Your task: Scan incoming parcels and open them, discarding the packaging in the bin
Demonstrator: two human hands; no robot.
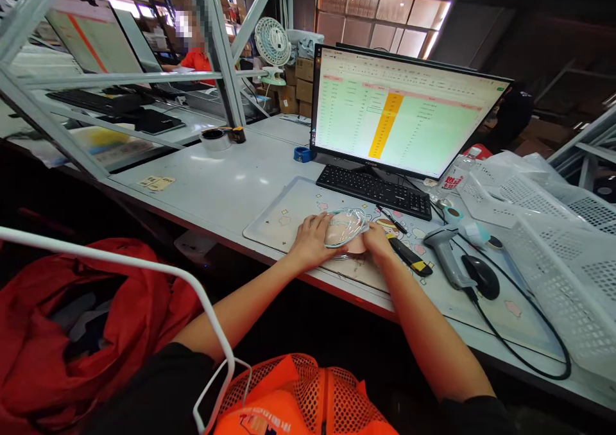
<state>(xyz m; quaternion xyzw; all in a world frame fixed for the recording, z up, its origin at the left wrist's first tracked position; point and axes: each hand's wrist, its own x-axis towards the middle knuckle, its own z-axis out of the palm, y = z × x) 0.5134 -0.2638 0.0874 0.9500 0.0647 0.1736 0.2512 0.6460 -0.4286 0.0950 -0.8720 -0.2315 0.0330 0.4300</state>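
Note:
Between my two hands is a clear, shiny rounded package (345, 227) with a pale, coiled-looking rim; its contents are hard to make out. My left hand (312, 239) grips its left side, with the thumb along the lower edge. Closed at the package's right edge is my right hand (377, 240), its fingertips partly hidden. Something flat and pinkish shows just below the package. Both hands are low over the patterned desk mat (274, 220). A black and yellow box cutter (410, 256) lies right of my right hand, beside a thin black pen-like tool (392, 220).
Behind the hands stand a black keyboard (375, 190) and a monitor (385, 117). To the right are a grey barcode scanner (447, 255), a black mouse (481, 276), a cable and white plastic baskets (568, 287). A tape roll (215, 140) sits far left. A white rail (144, 258) crosses the left foreground.

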